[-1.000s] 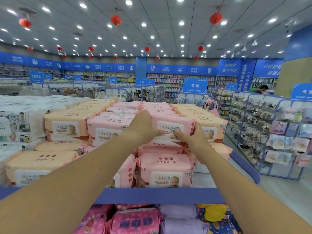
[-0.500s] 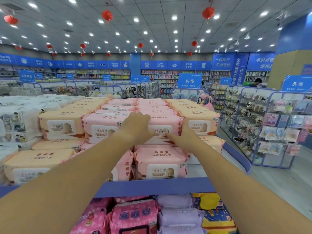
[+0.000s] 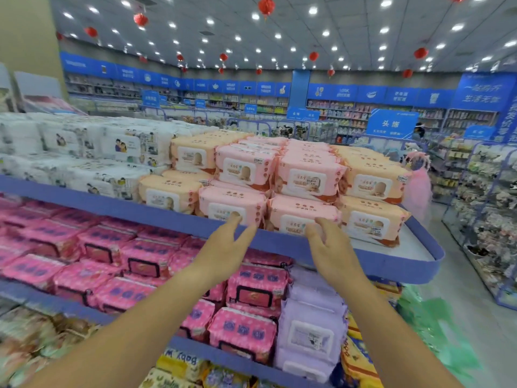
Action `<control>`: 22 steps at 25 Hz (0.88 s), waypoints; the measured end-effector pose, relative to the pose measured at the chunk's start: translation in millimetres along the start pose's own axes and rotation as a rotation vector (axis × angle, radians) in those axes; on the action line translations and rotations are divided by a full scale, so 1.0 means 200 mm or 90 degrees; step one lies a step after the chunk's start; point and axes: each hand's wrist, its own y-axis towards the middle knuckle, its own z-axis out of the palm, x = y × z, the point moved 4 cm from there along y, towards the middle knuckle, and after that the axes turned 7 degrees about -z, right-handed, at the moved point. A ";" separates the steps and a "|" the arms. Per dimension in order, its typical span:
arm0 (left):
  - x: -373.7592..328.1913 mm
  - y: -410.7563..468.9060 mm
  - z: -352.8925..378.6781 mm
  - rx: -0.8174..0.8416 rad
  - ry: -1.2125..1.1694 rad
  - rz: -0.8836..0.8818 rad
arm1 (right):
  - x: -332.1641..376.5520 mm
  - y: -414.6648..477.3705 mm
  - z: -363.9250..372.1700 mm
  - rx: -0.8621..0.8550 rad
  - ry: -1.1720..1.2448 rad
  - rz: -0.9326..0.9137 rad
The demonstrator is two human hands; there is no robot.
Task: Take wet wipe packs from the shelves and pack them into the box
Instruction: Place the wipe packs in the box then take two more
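Observation:
Light pink wet wipe packs [image 3: 307, 175] are stacked two high on the top blue shelf [image 3: 391, 264], with peach packs [image 3: 372, 183] on either side. My left hand [image 3: 226, 247] is open in front of the shelf's front lip, its fingertips near a lower pink pack [image 3: 232, 205]. My right hand [image 3: 327, 245] is also open, fingers spread just below another lower pink pack [image 3: 302, 214]. Neither hand holds anything. No box is in view.
White wipe packs [image 3: 112, 147] fill the top shelf's left part. Bright pink packs [image 3: 145, 259] and a lilac pack [image 3: 310, 329] sit on the shelf below. An aisle [image 3: 461, 317] runs on the right past racks of small goods [image 3: 489, 197].
Both hands have come off the upper pink pack and dropped back to the shelf's front edge, empty. The view has swung left and tilted down, showing the lower shelves.

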 end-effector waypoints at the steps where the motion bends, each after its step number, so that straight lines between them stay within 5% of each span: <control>1: 0.09 -0.07 -0.04 -0.012 -0.012 -0.024 | 0.03 -0.07 0.07 0.021 0.015 -0.006; 10: 0.96 -0.78 -0.74 -0.111 -0.057 -0.232 | 0.56 -0.59 1.06 0.247 0.078 -0.051; 22: 2.15 -1.73 -2.31 -0.264 0.013 -0.416 | 1.90 -1.17 2.85 0.517 0.199 -0.034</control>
